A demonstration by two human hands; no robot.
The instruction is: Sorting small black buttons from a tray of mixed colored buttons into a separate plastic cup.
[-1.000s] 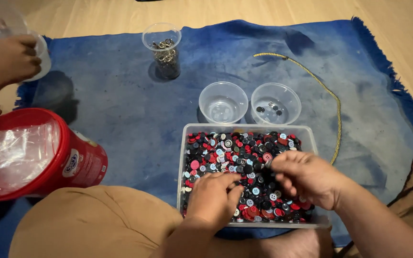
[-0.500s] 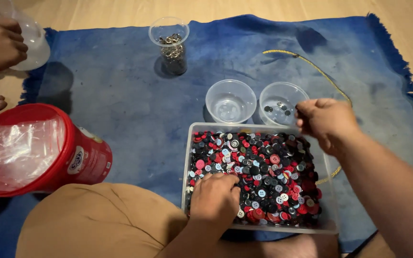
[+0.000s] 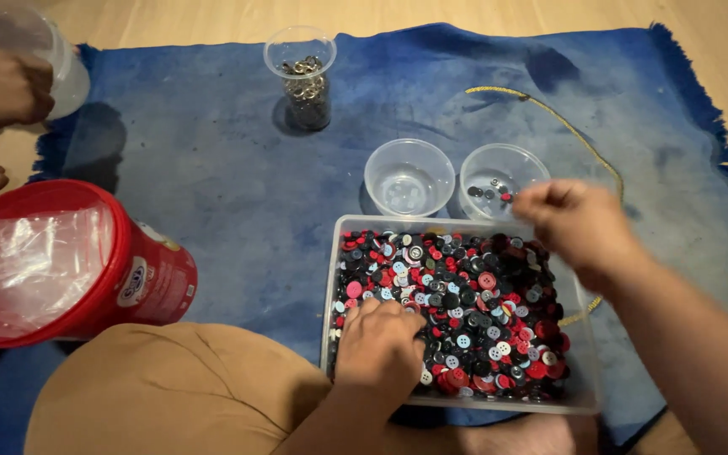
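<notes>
A clear plastic tray full of red, black, white and blue buttons lies on a blue mat in front of me. My left hand rests knuckles-up on the near left of the pile, fingers curled down into the buttons. My right hand hovers over the tray's far right corner. Its fingers are drawn together beside a small clear bowl that holds a few dark buttons. A red speck shows at the fingertips; motion blur hides whether it is held. An empty clear bowl stands just left of that one.
A red bucket lined with a plastic bag lies at the left. A clear jar of metal rings stands at the back. A yellow cord curves across the blue mat. Another person's hand holds a clear container. My tan-clad knee is near.
My right hand left the button pile and moved up and right to the small bowl with dark buttons. My left hand stayed in the tray. The other person's hand shifted slightly.
</notes>
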